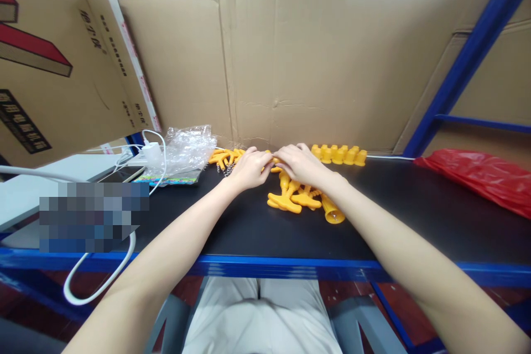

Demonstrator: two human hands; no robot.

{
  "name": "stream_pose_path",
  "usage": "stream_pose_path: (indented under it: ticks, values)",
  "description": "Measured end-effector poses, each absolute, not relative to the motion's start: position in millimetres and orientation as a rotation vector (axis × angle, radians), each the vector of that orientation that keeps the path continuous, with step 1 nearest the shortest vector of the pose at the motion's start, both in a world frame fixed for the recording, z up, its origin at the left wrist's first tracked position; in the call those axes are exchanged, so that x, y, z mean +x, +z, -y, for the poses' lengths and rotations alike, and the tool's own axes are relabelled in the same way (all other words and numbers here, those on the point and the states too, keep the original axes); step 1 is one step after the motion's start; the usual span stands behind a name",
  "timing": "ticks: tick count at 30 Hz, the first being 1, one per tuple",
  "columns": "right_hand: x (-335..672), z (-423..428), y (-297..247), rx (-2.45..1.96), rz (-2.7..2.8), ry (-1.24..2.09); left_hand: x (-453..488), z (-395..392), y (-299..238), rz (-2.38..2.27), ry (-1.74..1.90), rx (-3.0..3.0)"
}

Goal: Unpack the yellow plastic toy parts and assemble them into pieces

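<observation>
Both hands meet above the middle of the black tabletop. The fingers of my left hand are curled and closed on a small yellow plastic piece. From the other side my right hand grips the same piece, and the fingers hide most of its shape. Just in front of the hands lies a pile of yellow T-shaped handles. A yellow cone-shaped cup rests on its side by the right forearm. More yellow T-shaped pieces, with metal chains or springs, lie left of my left hand.
Several yellow cups stand in rows behind my right wrist. A clear plastic bag, a white charger and cables lie left. On the right is a red plastic bag. A cardboard wall closes the back.
</observation>
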State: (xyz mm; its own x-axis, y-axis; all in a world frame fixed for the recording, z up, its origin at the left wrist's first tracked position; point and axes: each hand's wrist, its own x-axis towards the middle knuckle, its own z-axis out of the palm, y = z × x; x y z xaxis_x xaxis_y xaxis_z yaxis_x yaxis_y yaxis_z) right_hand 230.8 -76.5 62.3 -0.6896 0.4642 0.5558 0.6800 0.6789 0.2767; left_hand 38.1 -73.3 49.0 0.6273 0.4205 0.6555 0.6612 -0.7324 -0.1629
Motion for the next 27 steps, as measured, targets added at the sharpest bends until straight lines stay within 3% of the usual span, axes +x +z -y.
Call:
stream_pose_path:
  ticks: [12, 21, 27]
  values:
    - [229, 77, 66, -0.917, 2.371, -0.903, 50, 77, 53, 1.317, -1.315, -2.730]
    - [233, 79, 67, -0.891, 2.461, -0.715, 47, 74, 49, 1.297, -1.273, -2.700]
    - [230, 81, 70, -0.914, 2.469, -0.775, 47, 73, 49, 1.367, -1.303, -2.725]
